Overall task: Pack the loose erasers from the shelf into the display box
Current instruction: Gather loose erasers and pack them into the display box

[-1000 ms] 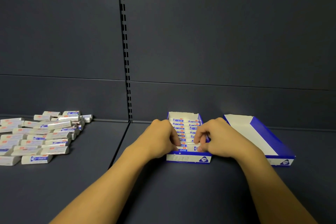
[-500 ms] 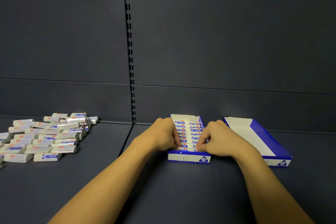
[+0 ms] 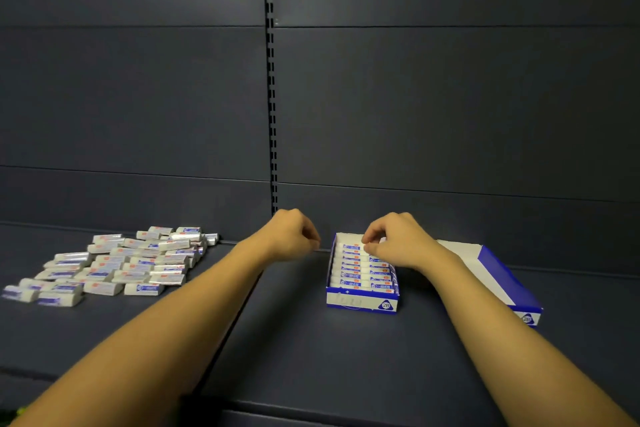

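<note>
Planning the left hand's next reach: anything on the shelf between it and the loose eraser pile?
Nothing visible. The left hand hovers empty left of the blue-and-white cardboard display box; only bare dark shelf lies between it and the pile of white wrapped erasers farther left.

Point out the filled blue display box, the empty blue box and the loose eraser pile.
Filled blue display box [image 3: 362, 303]: head view, front wall.
Empty blue box [image 3: 498, 270]: head view, right wall.
Loose eraser pile [image 3: 114, 267]: head view, pile middle.
</note>
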Action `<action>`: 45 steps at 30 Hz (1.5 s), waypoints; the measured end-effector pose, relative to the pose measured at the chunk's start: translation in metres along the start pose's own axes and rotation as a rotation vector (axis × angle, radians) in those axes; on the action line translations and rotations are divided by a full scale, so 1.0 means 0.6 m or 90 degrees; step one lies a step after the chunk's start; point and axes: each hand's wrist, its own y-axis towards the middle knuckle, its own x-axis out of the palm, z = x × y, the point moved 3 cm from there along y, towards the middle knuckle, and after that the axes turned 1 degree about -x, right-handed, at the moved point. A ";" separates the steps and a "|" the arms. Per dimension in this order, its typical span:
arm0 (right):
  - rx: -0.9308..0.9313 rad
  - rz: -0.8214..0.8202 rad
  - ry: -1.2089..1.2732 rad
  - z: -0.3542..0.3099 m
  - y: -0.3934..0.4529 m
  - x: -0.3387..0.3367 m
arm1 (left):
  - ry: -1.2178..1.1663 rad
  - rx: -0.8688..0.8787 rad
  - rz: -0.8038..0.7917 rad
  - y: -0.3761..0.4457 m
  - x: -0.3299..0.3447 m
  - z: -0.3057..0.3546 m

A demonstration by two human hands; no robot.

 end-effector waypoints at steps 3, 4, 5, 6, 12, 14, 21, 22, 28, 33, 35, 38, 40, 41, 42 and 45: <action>-0.001 0.007 -0.071 -0.032 0.012 0.004 | 0.081 -0.051 0.028 -0.013 -0.016 -0.031; -0.005 0.010 -0.102 -0.045 0.015 0.004 | 0.105 -0.068 0.035 -0.019 -0.021 -0.041; -0.011 0.011 -0.131 -0.060 0.017 0.003 | 0.127 -0.084 0.041 -0.026 -0.026 -0.049; -0.020 0.007 -0.156 -0.075 0.018 0.004 | 0.148 -0.101 0.046 -0.035 -0.032 -0.056; -0.056 -0.062 -0.250 -0.149 0.010 0.026 | 0.274 -0.167 0.049 -0.098 -0.073 -0.083; -0.061 -0.089 -0.259 -0.169 0.004 0.036 | 0.313 -0.184 0.050 -0.123 -0.087 -0.098; -0.059 -0.140 -0.253 -0.235 -0.012 0.063 | 0.317 -0.226 0.064 -0.206 -0.145 -0.165; -0.058 -0.141 -0.251 -0.245 -0.014 0.066 | 0.316 -0.225 0.067 -0.217 -0.153 -0.173; -0.043 -0.139 -0.238 -0.322 -0.027 0.096 | 0.294 -0.225 0.079 -0.275 -0.203 -0.237; -0.052 -0.116 -0.232 -0.405 -0.035 0.126 | 0.291 -0.218 0.072 -0.312 -0.240 -0.296; -0.060 -0.104 -0.233 -0.439 -0.038 0.138 | 0.296 -0.209 0.072 -0.322 -0.252 -0.317; -0.066 -0.091 -0.234 -0.486 -0.040 0.152 | 0.303 -0.192 0.072 -0.337 -0.269 -0.347; -0.065 -0.077 -0.231 -0.511 -0.039 0.161 | 0.305 -0.184 0.074 -0.345 -0.278 -0.367; -0.066 -0.071 -0.230 -0.522 -0.038 0.164 | 0.303 -0.183 0.076 -0.348 -0.283 -0.378; -0.066 -0.068 -0.229 -0.531 -0.036 0.168 | 0.300 -0.183 0.077 -0.351 -0.287 -0.388; -0.064 -0.070 -0.234 -0.551 -0.030 0.181 | 0.284 -0.188 0.071 -0.354 -0.295 -0.418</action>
